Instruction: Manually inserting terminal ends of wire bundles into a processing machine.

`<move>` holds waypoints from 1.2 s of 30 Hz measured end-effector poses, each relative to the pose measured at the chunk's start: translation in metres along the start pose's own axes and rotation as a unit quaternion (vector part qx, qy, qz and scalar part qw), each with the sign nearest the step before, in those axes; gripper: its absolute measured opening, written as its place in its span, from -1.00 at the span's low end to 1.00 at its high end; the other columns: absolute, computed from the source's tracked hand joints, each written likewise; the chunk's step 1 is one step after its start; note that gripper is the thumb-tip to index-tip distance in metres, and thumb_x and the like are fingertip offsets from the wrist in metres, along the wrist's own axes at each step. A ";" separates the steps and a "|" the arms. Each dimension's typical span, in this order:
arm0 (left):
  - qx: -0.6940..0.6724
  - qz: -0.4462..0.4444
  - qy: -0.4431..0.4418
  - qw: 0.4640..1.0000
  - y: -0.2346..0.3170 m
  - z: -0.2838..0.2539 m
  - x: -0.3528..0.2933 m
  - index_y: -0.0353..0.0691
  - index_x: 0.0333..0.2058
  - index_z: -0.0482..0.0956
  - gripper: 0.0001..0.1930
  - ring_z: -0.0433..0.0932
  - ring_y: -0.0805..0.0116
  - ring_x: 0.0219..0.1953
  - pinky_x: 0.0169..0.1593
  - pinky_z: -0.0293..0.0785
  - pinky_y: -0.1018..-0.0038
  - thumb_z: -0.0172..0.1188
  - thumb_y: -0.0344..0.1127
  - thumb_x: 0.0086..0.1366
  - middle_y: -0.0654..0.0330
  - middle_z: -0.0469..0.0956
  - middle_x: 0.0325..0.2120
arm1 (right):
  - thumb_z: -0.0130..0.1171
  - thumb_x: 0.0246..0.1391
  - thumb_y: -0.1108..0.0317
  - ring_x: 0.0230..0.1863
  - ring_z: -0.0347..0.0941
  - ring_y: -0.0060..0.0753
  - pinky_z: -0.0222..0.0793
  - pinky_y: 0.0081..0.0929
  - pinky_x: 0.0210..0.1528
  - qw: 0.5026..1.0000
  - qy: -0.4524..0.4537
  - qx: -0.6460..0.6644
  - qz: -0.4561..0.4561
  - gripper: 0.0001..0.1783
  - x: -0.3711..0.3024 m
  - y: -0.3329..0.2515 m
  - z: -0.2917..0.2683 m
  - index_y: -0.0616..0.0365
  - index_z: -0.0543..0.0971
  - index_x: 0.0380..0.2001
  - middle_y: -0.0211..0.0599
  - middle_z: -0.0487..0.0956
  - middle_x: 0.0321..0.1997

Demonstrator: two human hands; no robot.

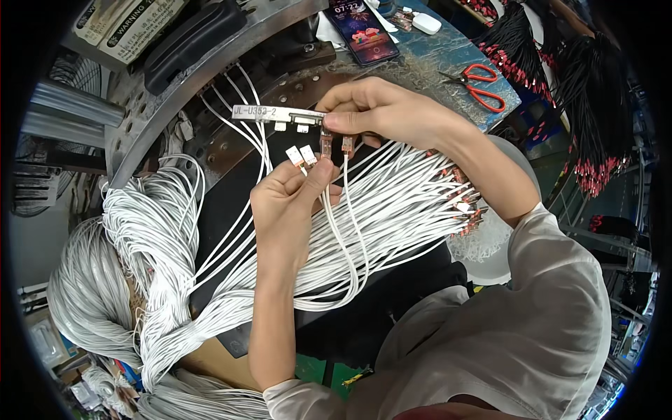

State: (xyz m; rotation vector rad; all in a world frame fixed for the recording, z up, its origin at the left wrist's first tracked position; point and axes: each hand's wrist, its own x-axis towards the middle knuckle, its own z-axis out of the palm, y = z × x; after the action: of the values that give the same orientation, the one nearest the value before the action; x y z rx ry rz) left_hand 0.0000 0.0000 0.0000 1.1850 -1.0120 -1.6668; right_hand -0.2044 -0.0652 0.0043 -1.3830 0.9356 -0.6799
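Note:
My right hand point(374, 112) is closed on one end of a narrow white labelled strip point(276, 113), thumb on top. Two small white connectors point(302, 129) poke out along the strip's lower edge. Just below, my left hand point(283, 210) pinches thin white cables between thumb and fingers. One cable's metal plug point(326, 145) stands upright against the strip's right end. Beside it, another cable plug point(347, 145) sits under my right fingers. Two white-tipped plugs point(301, 155) stick up above my left fingers. Whether they touch the strip's connectors I cannot tell; they look apart.
A big bundle of white cables point(392, 210) lies across my lap, with coils point(91, 280) at the left. On the blue worktable point(434, 59) are red-handled snips point(483, 87) and a phone point(360, 31). A curved metal machine edge point(161, 84) stands ahead; black cables point(595, 105) hang right.

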 end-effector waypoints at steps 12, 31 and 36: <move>0.015 0.000 0.029 0.999 -0.002 -0.004 -0.003 -0.39 -0.31 0.62 -0.81 0.57 0.54 -0.44 -0.38 0.54 0.59 0.26 -0.33 0.36 0.15 0.65 -0.42 | 0.33 0.11 0.45 -0.29 0.54 -0.67 0.42 -0.70 -0.30 0.999 -0.039 -0.018 -0.002 -0.64 -0.004 -0.001 -0.001 0.32 0.55 -0.02 -0.33 0.67 -0.22; 0.052 0.010 0.030 0.998 -0.004 0.001 -0.006 -0.36 -0.29 0.66 -0.66 0.60 0.53 -0.44 -0.53 0.45 0.67 0.12 -0.15 0.46 0.16 0.64 -0.37 | 0.47 -0.09 0.49 -0.55 0.45 -0.71 0.32 -0.68 -0.48 0.996 -0.009 -0.088 -0.002 -0.63 -0.003 -0.009 -0.003 0.33 0.65 -0.16 -0.40 0.64 -0.50; 0.208 0.005 -0.015 0.978 0.012 -0.017 -0.004 -0.35 -0.12 0.66 -0.68 0.43 0.62 -0.47 -0.58 0.41 0.58 0.16 -0.17 0.43 0.23 0.57 -0.37 | 0.49 -0.12 0.48 -0.44 0.54 -0.59 0.40 -0.60 -0.41 0.989 -0.071 -0.128 0.011 -0.65 0.017 -0.011 -0.018 0.30 0.68 -0.20 -0.29 0.65 -0.45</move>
State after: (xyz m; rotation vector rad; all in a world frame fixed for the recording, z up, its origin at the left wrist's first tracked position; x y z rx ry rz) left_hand 0.0190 -0.0030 0.0089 1.4193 -1.4316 -1.5095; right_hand -0.2103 -0.0896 0.0138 -1.6226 0.9469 -0.4486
